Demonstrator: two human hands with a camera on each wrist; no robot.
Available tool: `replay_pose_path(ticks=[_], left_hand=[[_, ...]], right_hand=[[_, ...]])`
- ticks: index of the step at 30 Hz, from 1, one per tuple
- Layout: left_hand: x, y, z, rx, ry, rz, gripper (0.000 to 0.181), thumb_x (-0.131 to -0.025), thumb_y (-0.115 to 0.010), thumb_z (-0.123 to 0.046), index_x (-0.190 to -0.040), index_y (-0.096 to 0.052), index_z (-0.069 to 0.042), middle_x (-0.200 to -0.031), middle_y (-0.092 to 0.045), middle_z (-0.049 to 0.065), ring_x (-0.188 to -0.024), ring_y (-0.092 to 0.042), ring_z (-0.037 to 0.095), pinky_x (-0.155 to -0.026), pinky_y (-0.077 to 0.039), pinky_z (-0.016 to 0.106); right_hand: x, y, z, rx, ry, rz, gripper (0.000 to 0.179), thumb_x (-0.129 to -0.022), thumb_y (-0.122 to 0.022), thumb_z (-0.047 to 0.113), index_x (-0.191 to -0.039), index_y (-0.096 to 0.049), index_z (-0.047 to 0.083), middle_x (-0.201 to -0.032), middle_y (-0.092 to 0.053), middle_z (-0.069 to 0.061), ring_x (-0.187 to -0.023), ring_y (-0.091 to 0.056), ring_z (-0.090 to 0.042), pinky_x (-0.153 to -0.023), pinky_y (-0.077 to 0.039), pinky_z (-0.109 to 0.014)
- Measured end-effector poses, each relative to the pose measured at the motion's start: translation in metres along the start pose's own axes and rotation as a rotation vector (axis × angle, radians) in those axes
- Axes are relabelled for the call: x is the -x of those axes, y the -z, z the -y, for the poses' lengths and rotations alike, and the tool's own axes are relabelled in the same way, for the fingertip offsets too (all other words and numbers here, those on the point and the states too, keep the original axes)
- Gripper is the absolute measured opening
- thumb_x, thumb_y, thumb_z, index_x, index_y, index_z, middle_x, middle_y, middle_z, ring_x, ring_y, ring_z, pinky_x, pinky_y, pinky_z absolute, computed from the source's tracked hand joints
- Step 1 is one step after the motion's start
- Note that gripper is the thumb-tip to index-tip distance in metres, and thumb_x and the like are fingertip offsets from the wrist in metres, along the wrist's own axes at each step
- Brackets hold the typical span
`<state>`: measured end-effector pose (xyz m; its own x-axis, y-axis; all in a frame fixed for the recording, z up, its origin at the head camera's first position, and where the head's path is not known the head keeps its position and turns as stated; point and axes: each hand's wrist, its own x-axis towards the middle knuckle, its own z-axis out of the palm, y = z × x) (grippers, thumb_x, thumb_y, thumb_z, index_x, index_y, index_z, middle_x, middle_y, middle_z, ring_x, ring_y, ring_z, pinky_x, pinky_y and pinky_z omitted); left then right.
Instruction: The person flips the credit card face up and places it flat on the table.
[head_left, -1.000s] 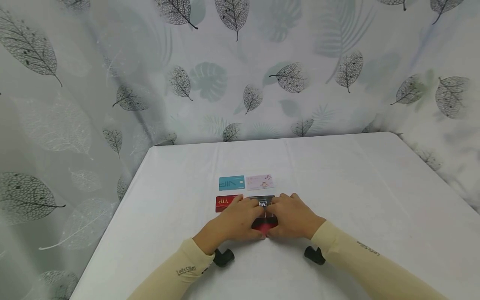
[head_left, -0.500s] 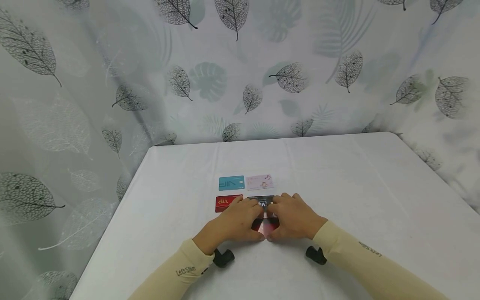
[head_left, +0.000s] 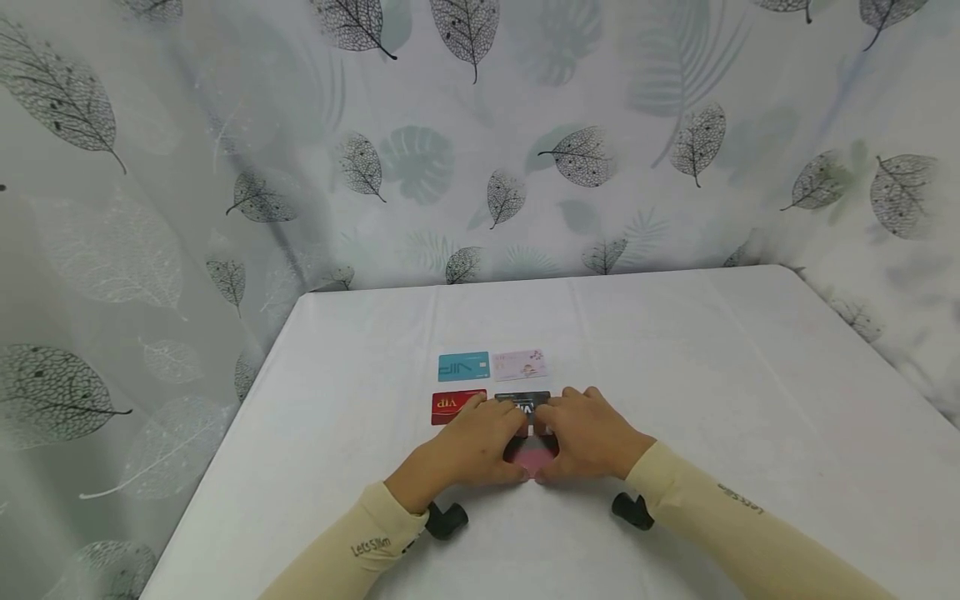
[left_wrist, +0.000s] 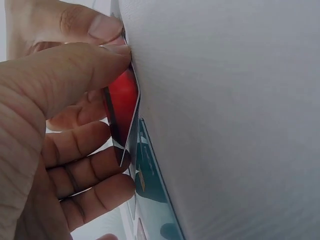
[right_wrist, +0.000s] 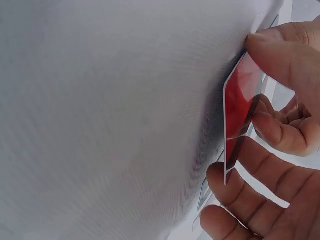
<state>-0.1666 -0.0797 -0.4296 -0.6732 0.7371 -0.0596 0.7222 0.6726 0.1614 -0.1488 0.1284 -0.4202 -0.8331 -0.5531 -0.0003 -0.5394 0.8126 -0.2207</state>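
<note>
A glossy red card (head_left: 532, 462) with a dark band is held between both hands near the table's middle. My left hand (head_left: 480, 442) pinches one end, its thumb on the near edge and fingers at the far edge. My right hand (head_left: 592, 437) pinches the other end in the same way, the thumb tips close together. Both wrist views show the red card (left_wrist: 123, 97) bent, with one edge at an angle. Just beyond the fingers lies a black card (head_left: 523, 402), partly covered. Beside the left fingertips is a red VIP card (head_left: 450, 407), its lower corner hidden.
Behind these lie a blue VIP card (head_left: 463, 367) and a pale pink card (head_left: 520, 364), side by side. All rest on a white-covered table (head_left: 712, 375). A leaf-print curtain (head_left: 540, 108) hangs behind it and at the sides.
The shine on the held card has shifted, from deep red to pale glare, then to duller pink. My right hand has moved very slightly to the right. The other cards have stayed put.
</note>
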Motion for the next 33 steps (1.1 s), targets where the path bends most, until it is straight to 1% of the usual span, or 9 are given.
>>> replay_pose_path(ticks=[5,10,15,20,24,30,33], left_hand=[[0.0008,-0.0004,-0.0007,-0.015,-0.008,-0.014,0.049,-0.086,-0.081,-0.052,-0.117,-0.063,-0.02,-0.108,-0.065,-0.007,-0.109,-0.059,0.014,-0.117,-0.038,0.053],[0.0018,0.0004,-0.0017,-0.023,0.003,-0.011,0.051,-0.084,-0.081,-0.054,-0.118,-0.062,-0.021,-0.108,-0.065,-0.008,-0.108,-0.059,0.012,-0.118,-0.037,0.051],[0.0025,0.0023,-0.0016,0.025,0.03,0.018,0.058,-0.082,-0.082,-0.058,-0.122,-0.062,-0.022,-0.11,-0.065,-0.009,-0.112,-0.058,0.011,-0.12,-0.033,0.054],[0.0039,0.0022,0.0002,0.058,0.053,0.033,0.063,-0.08,-0.084,-0.057,-0.127,-0.061,-0.022,-0.118,-0.065,-0.008,-0.116,-0.058,0.012,-0.12,-0.032,0.055],[0.0041,0.0011,0.0009,0.041,0.045,0.029,0.066,-0.081,-0.083,-0.056,-0.131,-0.06,-0.021,-0.123,-0.065,-0.006,-0.118,-0.057,0.013,-0.12,-0.032,0.055],[0.0058,0.0012,0.0027,-0.001,0.025,0.007,0.061,-0.082,-0.081,-0.056,-0.129,-0.063,-0.021,-0.121,-0.066,-0.007,-0.118,-0.058,0.014,-0.12,-0.034,0.051],[0.0072,0.0023,0.0032,-0.008,0.021,-0.004,0.061,-0.083,-0.08,-0.054,-0.13,-0.063,-0.02,-0.123,-0.066,-0.005,-0.119,-0.058,0.015,-0.12,-0.034,0.05]], right_hand=[[0.0003,0.001,-0.0004,0.01,0.002,0.018,0.047,-0.07,-0.091,0.047,-0.105,-0.072,0.021,-0.091,-0.065,0.01,-0.089,-0.054,-0.016,-0.079,-0.044,-0.042],[0.0014,-0.0006,-0.0025,0.045,0.045,-0.003,0.047,-0.071,-0.089,0.046,-0.107,-0.072,0.021,-0.093,-0.065,0.008,-0.089,-0.053,-0.015,-0.079,-0.044,-0.042],[0.0024,-0.0019,-0.0042,0.1,0.092,-0.038,0.049,-0.071,-0.087,0.05,-0.108,-0.073,0.021,-0.091,-0.064,0.008,-0.088,-0.053,-0.015,-0.08,-0.043,-0.04],[0.0028,-0.0005,-0.0041,0.113,0.105,-0.051,0.051,-0.072,-0.086,0.051,-0.11,-0.073,0.021,-0.09,-0.064,0.007,-0.087,-0.053,-0.015,-0.079,-0.043,-0.04],[0.0025,-0.0004,-0.004,0.114,0.101,-0.048,0.049,-0.072,-0.085,0.052,-0.109,-0.073,0.021,-0.089,-0.063,0.007,-0.087,-0.053,-0.014,-0.078,-0.043,-0.04],[0.0032,-0.0004,-0.0046,0.101,0.102,-0.06,0.052,-0.073,-0.084,0.05,-0.115,-0.073,0.022,-0.094,-0.066,0.007,-0.089,-0.055,-0.015,-0.08,-0.045,-0.041],[0.0038,-0.0004,-0.0045,0.096,0.105,-0.075,0.052,-0.073,-0.084,0.049,-0.116,-0.074,0.022,-0.096,-0.067,0.006,-0.09,-0.056,-0.016,-0.08,-0.045,-0.041]])
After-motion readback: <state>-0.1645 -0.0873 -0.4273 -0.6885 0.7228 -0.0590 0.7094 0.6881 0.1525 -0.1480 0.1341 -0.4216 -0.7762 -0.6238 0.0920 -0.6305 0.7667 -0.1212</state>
